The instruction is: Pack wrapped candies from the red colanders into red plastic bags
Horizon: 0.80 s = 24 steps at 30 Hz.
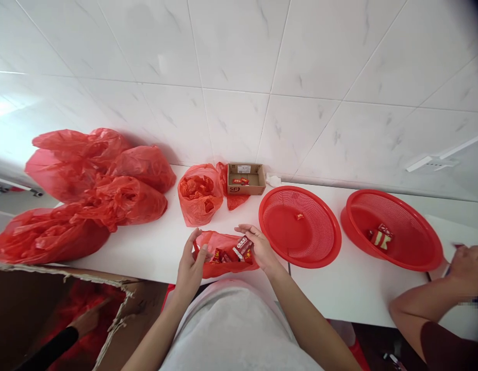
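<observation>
A small red plastic bag [227, 269] lies open on the table in front of me, with several small red-wrapped sweets [219, 256] inside. My left hand [190, 265] is at the bag's left end, thumb and fingers apart, against the rim. At the right end, my right hand [262, 250] curves round a small dark red and white box [243, 246] over the bag's mouth. Its thumb is mostly hidden.
Full red bags [130, 198] crowd the left. Behind stand an open red bag [200, 193] and a small cardboard box [246, 189]. Two red baskets [275, 206] [424, 252] stand right, near another person's arm [428, 299]. A hand [87, 319] reaches into a large carton [118, 330].
</observation>
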{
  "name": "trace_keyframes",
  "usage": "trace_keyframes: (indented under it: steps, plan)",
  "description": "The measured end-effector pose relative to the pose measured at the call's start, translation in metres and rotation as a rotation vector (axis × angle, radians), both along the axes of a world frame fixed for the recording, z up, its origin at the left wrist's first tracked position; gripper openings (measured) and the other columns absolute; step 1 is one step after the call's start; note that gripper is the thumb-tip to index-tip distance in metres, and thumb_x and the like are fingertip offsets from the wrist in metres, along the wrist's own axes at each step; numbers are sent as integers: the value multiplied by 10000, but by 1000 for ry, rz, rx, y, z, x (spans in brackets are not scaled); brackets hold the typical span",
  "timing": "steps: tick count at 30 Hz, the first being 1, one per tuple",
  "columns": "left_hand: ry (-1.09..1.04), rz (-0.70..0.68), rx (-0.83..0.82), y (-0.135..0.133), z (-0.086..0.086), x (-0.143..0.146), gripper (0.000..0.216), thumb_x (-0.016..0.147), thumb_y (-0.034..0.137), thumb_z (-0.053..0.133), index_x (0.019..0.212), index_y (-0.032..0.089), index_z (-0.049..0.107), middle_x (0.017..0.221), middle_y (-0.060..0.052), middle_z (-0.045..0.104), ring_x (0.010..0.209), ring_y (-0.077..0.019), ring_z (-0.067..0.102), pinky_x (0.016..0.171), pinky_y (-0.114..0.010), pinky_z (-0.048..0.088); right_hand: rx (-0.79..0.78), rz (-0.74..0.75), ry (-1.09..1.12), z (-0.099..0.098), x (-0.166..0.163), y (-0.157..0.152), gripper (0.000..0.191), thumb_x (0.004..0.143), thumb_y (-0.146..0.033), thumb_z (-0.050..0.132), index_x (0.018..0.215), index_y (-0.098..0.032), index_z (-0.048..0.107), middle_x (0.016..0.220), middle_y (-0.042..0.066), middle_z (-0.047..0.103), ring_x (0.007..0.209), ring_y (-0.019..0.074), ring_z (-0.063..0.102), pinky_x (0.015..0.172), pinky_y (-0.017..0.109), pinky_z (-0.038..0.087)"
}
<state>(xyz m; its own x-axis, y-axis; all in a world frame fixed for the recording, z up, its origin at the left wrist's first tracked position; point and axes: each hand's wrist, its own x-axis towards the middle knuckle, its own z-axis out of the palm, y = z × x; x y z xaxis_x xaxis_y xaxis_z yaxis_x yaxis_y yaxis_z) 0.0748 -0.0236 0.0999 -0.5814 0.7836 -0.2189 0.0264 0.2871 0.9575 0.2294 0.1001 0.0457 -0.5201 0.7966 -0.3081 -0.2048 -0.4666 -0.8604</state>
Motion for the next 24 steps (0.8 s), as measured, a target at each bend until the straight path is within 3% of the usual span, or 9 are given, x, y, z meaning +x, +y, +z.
trace_keyframes:
  steps: [6, 10, 12, 14, 17, 21, 24]
  plan:
    - [9, -10, 0, -1, 1, -1, 519, 904, 462, 482, 1383, 284, 393, 1488, -77, 394, 826, -119, 645, 835, -323, 529, 58, 11, -46, -15, -16, -15, 286, 755, -350, 625, 1010, -228, 666, 1148, 45, 655, 948, 177, 617, 773, 294, 493]
    - [34, -20, -9, -3, -3, -5, 505, 898, 478, 483, 1357, 275, 423, 1452, -81, 432, 783, -121, 640, 813, -327, 516, 129, -15, -69, -3, -13, -20, 277, 807, -354, 600, 1061, -246, 631, 1213, 44, 624, 999, 191, 606, 828, 331, 500]
    - [54, -79, -46, -2, -3, -5, 477, 896, 502, 468, 1294, 240, 503, 1287, -79, 571, 733, -132, 618, 732, -302, 502, 267, -15, -117, 12, -11, -24, 274, 868, -354, 550, 1123, -272, 608, 1147, 41, 646, 961, 194, 618, 845, 351, 496]
    - [68, -156, -79, 0, -1, -3, 448, 891, 528, 456, 1150, 200, 617, 969, -49, 670, 671, -148, 578, 639, -274, 463, 463, 6, -168, 28, -11, -29, 284, 929, -343, 475, 1185, -293, 587, 1038, 40, 670, 937, 197, 629, 871, 363, 481]
    - [89, -206, -86, 4, 3, 1, 415, 871, 541, 478, 850, 181, 682, 613, 15, 559, 583, -148, 497, 574, -252, 400, 624, 51, -166, 43, -14, -34, 295, 962, -329, 429, 1216, -302, 575, 1036, 44, 670, 1000, 196, 625, 912, 359, 460]
    - [144, -191, -73, 4, 7, 1, 373, 861, 518, 498, 769, 191, 653, 593, 32, 518, 585, -142, 461, 581, -243, 381, 391, 71, -73, 40, -15, -30, 334, 915, -392, 534, 1236, -299, 537, 1282, 58, 586, 1050, 198, 626, 896, 360, 499]
    - [195, -176, -76, 1, 8, 1, 347, 864, 494, 499, 774, 196, 651, 622, 23, 558, 601, -146, 477, 590, -243, 381, 223, 183, -64, 33, -11, -27, 296, 866, -467, 589, 1055, -246, 639, 1076, 59, 673, 892, 206, 661, 760, 351, 555]
